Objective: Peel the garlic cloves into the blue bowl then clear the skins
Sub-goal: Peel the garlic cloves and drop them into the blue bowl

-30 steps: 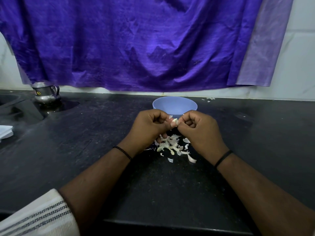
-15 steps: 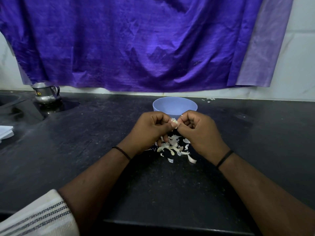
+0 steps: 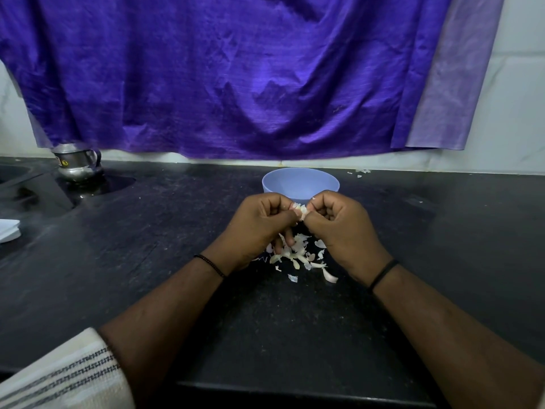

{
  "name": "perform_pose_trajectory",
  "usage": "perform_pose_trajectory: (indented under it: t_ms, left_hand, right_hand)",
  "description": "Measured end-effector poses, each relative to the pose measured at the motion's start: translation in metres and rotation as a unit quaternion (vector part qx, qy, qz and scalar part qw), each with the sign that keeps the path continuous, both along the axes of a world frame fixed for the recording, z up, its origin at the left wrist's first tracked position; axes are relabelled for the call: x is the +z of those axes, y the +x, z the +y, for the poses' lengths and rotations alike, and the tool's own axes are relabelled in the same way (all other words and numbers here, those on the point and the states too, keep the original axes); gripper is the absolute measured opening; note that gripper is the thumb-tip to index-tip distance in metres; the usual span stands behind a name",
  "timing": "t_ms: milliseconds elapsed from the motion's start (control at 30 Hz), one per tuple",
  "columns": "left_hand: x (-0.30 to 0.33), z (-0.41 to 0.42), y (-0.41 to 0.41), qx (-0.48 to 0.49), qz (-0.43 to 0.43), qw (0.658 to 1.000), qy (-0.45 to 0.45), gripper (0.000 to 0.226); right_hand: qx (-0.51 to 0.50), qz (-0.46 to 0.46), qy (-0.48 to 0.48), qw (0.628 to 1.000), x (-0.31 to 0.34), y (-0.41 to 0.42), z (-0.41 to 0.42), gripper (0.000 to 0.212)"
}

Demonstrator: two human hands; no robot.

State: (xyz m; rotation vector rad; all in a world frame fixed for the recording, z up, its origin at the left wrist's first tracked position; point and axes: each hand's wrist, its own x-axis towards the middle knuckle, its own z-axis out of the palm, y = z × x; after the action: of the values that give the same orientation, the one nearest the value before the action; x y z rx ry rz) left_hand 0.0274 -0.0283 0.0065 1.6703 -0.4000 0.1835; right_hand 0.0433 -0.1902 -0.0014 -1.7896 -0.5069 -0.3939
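Both hands, left hand and right hand, remained pinched on the garlic clove above the skins; grip unchanged, thumbs shifted slightly.

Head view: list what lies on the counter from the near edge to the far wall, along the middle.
Striped sleeve → garlic skins → left hand and right hand, level with each other, pinching a garlic clove → blue bowl → purple cloth.
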Motion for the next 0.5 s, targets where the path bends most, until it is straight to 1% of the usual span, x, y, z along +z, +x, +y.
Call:
perform_pose_trajectory:
  t_ms: [133,200,300,500]
  left_hand:
    - [0.0050,0.0025,-0.0002,0.017,0.015,0.998,-0.058,0.012]
    - [0.0064,0.0040,0.0000,0.020,0.018,0.996,-0.079,0.014]
    - [0.0055,0.0045,-0.0004,0.013,0.027,0.996,-0.085,0.022]
    - [0.0028,0.0079,0.0015,0.013,0.026,0.995,-0.095,0.016]
  right_hand:
    - [-0.029,0.025,0.016,0.999,0.0031,0.0015,-0.0039,0.014]
    - [-0.032,0.030,0.012,0.999,0.0042,0.0004,-0.0057,0.012]
    - [-0.030,0.021,-0.022,0.999,0.0046,-0.0041,-0.0047,0.008]
    - [-0.023,-0.022,-0.061,0.998,0.0055,-0.0081,-0.0054,0.014]
